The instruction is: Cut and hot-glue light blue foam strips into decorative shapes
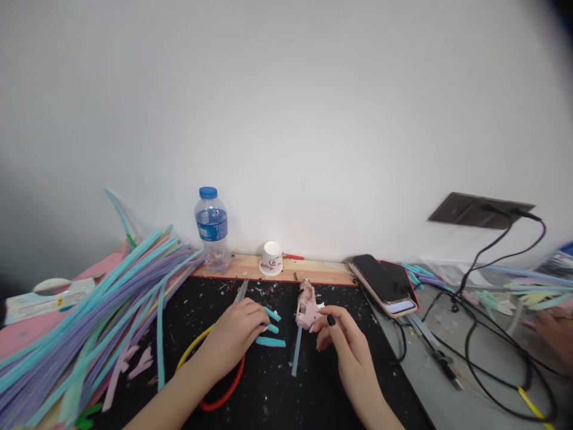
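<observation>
My left hand (242, 328) rests palm down on the black mat, fingers bent. Its fingertips meet several short turquoise pipe cleaner pieces (271, 343), with the ends pointing right. Beneath that hand lies a pair of scissors (228, 391): the metal blades point away past the knuckles, and the red and yellow handle loops show on the near side. My right hand (344, 343) hovers with loosely curved fingers and thumb apart, its fingertips at the side of a pink hot glue gun (305, 313). The gun's nozzle end is browned, and a translucent glue stick (296, 352) protrudes toward me.
Long pastel pipe cleaners (111, 304) heap at left. A water bottle (213, 233) and a paper cup (271, 260) stand by the wall. Phones (380, 278) lie at right, near tangled black cables (470, 334) and a wall socket (478, 210). Another person's hand (555, 334) shows far right.
</observation>
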The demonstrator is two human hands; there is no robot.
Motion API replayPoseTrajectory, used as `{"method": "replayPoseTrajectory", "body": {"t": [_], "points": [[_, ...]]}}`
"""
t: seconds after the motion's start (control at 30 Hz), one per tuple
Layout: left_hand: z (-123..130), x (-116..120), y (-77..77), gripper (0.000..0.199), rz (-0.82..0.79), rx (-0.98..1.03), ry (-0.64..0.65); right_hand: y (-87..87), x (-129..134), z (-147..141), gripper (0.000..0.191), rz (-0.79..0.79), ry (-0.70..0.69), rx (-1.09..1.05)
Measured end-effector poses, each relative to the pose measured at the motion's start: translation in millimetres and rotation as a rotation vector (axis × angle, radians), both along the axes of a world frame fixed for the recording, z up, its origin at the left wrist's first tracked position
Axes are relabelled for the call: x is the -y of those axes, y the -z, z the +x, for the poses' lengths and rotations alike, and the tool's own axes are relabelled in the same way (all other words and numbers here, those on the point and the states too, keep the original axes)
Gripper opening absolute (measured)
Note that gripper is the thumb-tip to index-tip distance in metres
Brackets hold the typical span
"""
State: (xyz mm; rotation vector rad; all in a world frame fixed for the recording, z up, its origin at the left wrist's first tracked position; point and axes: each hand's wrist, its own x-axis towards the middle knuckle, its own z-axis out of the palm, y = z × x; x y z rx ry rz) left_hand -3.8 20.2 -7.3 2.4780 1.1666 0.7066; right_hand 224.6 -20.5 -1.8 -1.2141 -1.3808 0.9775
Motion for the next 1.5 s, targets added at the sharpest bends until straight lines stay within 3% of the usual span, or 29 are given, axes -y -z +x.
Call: {"method": "replayPoseTrajectory", "body": {"t": [0.3,0.43,0.87,1.1,1.5], "points": [[1,3,-2.8,0.009,0.015,0.047,0.008,-3.4,2,-1,0.024,0.000,-0.004,0.008],[-1,-1,-1.7,0.016,0.062,0.097,-0.041,-3.6,1,-2,0.025,0.009,0.005,-0.003],[-1,-7,4.1,0.024,0.029,0.031,0.038,-5.1,-1,-3,0.026,0.012,-0.016,0.002],[-1,-7,5.1,0.023,0.065,0.032,-0.009,-4.4,-2,0,0.029,0.006,0.045,0.006],[3,-3,5.1,0.023,0.063,0.017,-0.026,-0.4,-5,0,0.025,0.014,0.030,-0.015]]}}
